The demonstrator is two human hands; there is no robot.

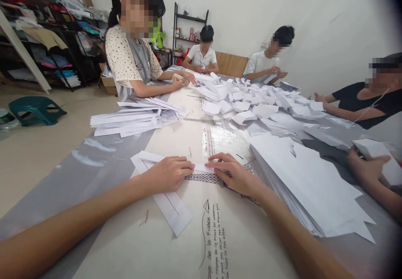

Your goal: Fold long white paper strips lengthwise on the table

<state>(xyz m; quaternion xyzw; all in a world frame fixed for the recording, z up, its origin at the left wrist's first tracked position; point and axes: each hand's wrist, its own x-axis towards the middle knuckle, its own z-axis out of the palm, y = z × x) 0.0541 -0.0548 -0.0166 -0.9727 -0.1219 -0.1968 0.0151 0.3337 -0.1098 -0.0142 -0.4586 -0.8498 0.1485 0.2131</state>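
Note:
A flat white paper cut-out (171,205) lies on the printed tablecloth (220,237) in front of me, its long strip running toward my body. My left hand (169,173) presses down on its upper part with fingers curled. My right hand (234,172) rests fingertips on the same sheet's folded edge, pinching it flat. A tall stack of flat white sheets (307,182) sits just right of my right hand.
Another stack of sheets (135,117) lies at the left before a seated person. A heap of folded white paper boxes (251,99) fills the table's middle. Several people sit around the table; a co-worker's hand (367,168) holds a folded box at right. A green stool (36,109) stands on the floor.

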